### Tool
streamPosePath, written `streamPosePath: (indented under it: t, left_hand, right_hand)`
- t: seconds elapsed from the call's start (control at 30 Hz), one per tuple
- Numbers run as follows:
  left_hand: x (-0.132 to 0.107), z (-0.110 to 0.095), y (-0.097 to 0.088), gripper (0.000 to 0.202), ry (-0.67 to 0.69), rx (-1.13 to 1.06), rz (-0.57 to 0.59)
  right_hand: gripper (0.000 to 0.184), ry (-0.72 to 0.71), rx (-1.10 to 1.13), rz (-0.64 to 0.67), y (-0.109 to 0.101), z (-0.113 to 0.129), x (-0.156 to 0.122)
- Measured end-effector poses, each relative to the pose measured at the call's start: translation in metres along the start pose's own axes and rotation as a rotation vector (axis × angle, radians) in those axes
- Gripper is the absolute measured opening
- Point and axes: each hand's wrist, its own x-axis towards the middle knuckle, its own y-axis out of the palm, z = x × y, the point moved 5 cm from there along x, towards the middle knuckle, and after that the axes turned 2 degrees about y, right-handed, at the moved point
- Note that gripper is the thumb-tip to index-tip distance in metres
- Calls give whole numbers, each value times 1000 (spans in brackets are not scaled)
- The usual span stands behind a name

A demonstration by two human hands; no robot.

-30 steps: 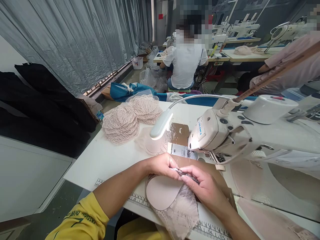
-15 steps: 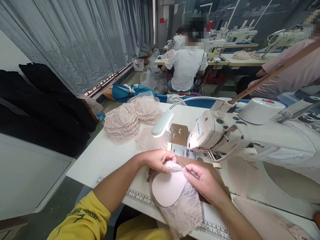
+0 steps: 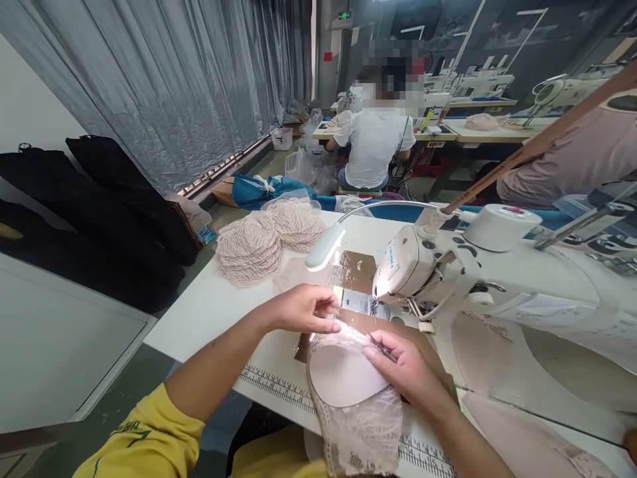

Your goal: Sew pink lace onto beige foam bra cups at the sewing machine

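A lace piece [image 3: 363, 438] with a smooth, pale pink cup pad [image 3: 343, 377] on it lies at the table's front edge, partly hanging over. My right hand [image 3: 405, 368] is closed at the lace's upper right edge, pinching it between thumb and finger. The same hand holds a thin, dark, pointed metal tool, perhaps tweezers, mostly hidden by the fingers. Just above the lace's upper left edge is my left hand [image 3: 303, 309], thumb and fingers apart and nothing in them. Whether its thumb tip touches the lace I cannot tell.
A sewing machine [image 3: 413, 265] stands to the right, with a lit lamp [image 3: 323, 249] beside its needle. Stacks of lace pieces [image 3: 249, 249] sit at the back left of the white table [image 3: 199, 318]. A person [image 3: 373, 146] in white sits beyond.
My left hand has let go of the lace's upper edge and moved left, its fingers opening. The lace and pad have turned a little under my right hand, which keeps its pinch. The view has shifted slightly.
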Motion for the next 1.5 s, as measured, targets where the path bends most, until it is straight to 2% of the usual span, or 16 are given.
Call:
streamPosePath:
  t: [0.1,0.2,0.27,0.33,0.43,0.53,0.63,0.83,1.03,1.2,1.5]
  left_hand:
    - [-13,20,2,48,-207,-136,110]
    - [-15,28,25,55,-243,-448,249]
    - [-10,28,39,54,-229,-614,239]
    - [-4,30,48,48,-234,-703,121]
    - [1,31,54,42,-240,-690,-15]
    - [1,28,56,42,-191,-622,-54]
    - [1,27,56,45,-159,-589,-71]
    - [4,23,61,38,-102,-649,-47]
    - [8,23,65,33,-58,-695,-83]
    - [7,23,67,35,-90,-675,-88]
    - [7,11,68,49,-50,-616,-29]
  right_hand:
    - [26,-43,-9,10,-3,2,-6]
    - [26,-84,-6,25,-4,0,-8]
    - [27,-98,-6,39,-3,-3,-7]
    - [28,-87,-17,58,-1,-6,-7]
    - [32,-33,18,-6,-2,-11,-6]
    - [43,3,96,-157,-9,-14,-7]
    - [45,-41,74,-210,-15,-14,-7]
    - [39,-103,-146,-136,-17,-10,-3]
    - [34,-113,-145,-12,-12,4,-4]
    - [29,-101,-209,-11,-9,11,-4]
    - [24,-89,-14,-19,1,13,0]
